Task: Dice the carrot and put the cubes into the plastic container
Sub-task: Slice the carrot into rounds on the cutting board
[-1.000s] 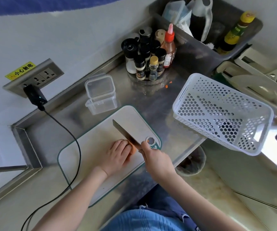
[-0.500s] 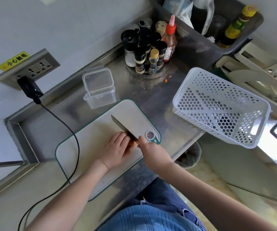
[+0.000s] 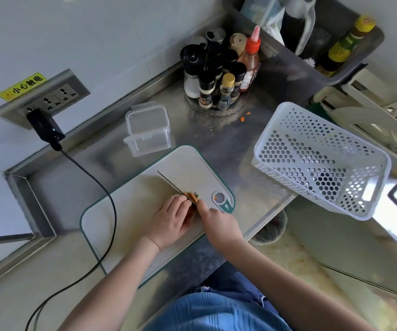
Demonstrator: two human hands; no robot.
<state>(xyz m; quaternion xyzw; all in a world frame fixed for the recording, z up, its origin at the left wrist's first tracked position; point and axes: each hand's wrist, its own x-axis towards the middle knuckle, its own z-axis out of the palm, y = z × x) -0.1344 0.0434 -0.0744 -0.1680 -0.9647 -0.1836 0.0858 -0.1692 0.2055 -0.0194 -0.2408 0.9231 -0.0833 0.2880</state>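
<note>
The right hand point(image 3: 219, 224) grips the knife point(image 3: 171, 183), whose blade stands edge-down in the carrot point(image 3: 192, 197). The left hand point(image 3: 171, 222) presses curled fingers over the carrot, pinning it on the board point(image 3: 130, 211). Dicing looks under way, not finished: one carrot piece shows between the hands, mostly hidden. One container point(image 3: 147, 129) stands just behind the board, lid open, holding no cubes. Two orange bits point(image 3: 244, 117) lie behind the board, by the spice rack point(image 3: 219, 72). One basket point(image 3: 319, 158) sits right of the board.
</note>
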